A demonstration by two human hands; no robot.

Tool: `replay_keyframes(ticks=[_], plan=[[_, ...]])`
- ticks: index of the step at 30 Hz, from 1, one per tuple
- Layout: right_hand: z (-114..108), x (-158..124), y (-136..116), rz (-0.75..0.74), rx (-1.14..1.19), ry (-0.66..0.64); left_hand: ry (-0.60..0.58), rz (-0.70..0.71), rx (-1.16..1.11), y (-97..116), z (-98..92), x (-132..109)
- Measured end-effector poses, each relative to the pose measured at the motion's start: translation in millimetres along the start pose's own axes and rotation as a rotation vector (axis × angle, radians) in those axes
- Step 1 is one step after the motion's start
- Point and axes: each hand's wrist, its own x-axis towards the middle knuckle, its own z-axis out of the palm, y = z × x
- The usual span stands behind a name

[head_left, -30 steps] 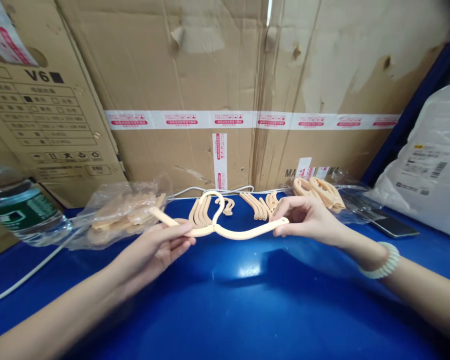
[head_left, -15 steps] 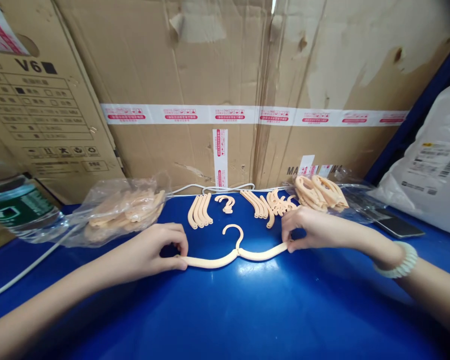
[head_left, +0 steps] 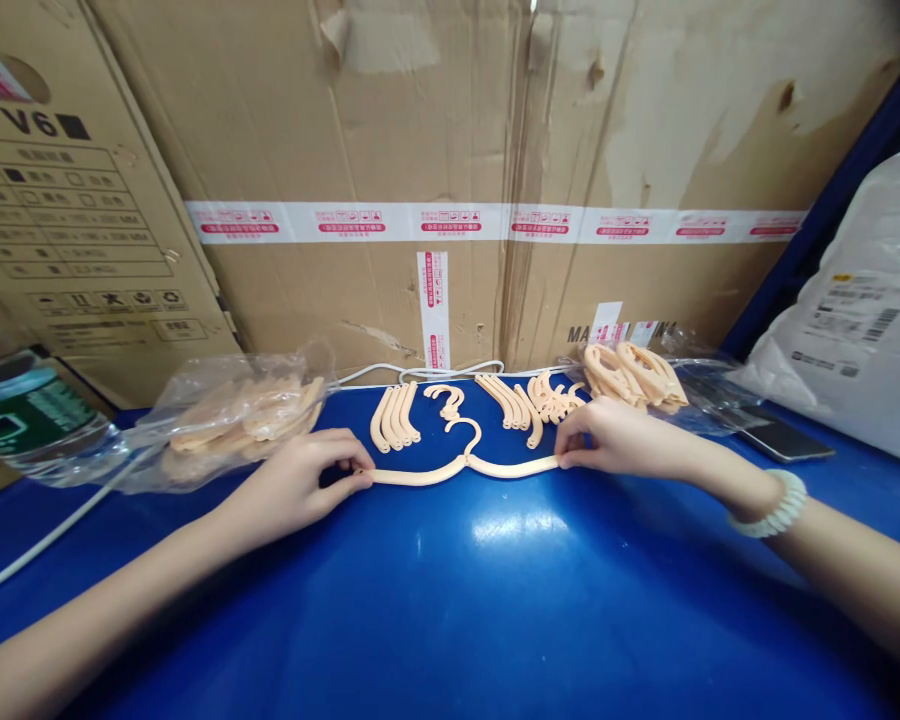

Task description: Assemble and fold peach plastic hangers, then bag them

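A cream-coloured clothes hanger (head_left: 420,478) is stretched out over the blue table, its hook pointing away from me. My left hand (head_left: 315,475) pinches the tip of its left arm. The right arm's tip is between the thumb and fingers of my right hand (head_left: 604,437). Just beyond the hanger lie a row of loose hanger arms (head_left: 396,418) on the left, a few hooks (head_left: 444,401) in the middle and more arms (head_left: 508,402) to the right. A pile of hooks (head_left: 551,397) sits close to my right hand.
Plastic bags of hanger parts lie left (head_left: 247,420) and right (head_left: 634,375). A water bottle (head_left: 30,420) is at far left, a phone (head_left: 784,435) and white parcel (head_left: 862,320) at right. Cardboard boxes (head_left: 345,120) wall off the back; a white cable (head_left: 60,530) crosses the left.
Both hands have moved the hanger away from me, toward the loose parts, and its hook now reaches the hooks in the middle. The camera view has shifted slightly.
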Motion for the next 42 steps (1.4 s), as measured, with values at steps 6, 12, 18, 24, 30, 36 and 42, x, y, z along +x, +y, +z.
replay_keyframes(ticks=[6, 12, 18, 24, 30, 36, 42], plan=[[0.9, 0.8, -4.0, 0.044, -0.082, 0.011, 0.041, 0.014, 0.035, 2.7, 4.1, 0.1], [-0.2, 1.0, -5.9, 0.043, -0.11, 0.004, 0.045, 0.036, 0.058, 2.0, 6.1, 0.4], [-3.2, 0.0, -3.0, 0.071, -0.134, -0.017, 0.043, 0.038, 0.039, -1.8, 5.2, 0.4], [-5.9, -0.3, -2.3, 0.116, -0.139, -0.061, 0.059, 0.08, 0.007, -10.3, 8.1, 0.2], [-6.2, -0.6, -0.4, 0.12, -0.151, -0.062, 0.066, 0.094, -0.004, -11.9, 9.1, 0.2], [-5.1, -2.1, -1.2, 0.063, -0.147, -0.047, 0.075, 0.096, 0.003, -10.4, 9.2, 0.5], [-2.3, 0.2, -1.0, 0.057, -0.255, -0.022, 0.083, 0.087, 0.01, -10.3, 9.8, 0.0]])
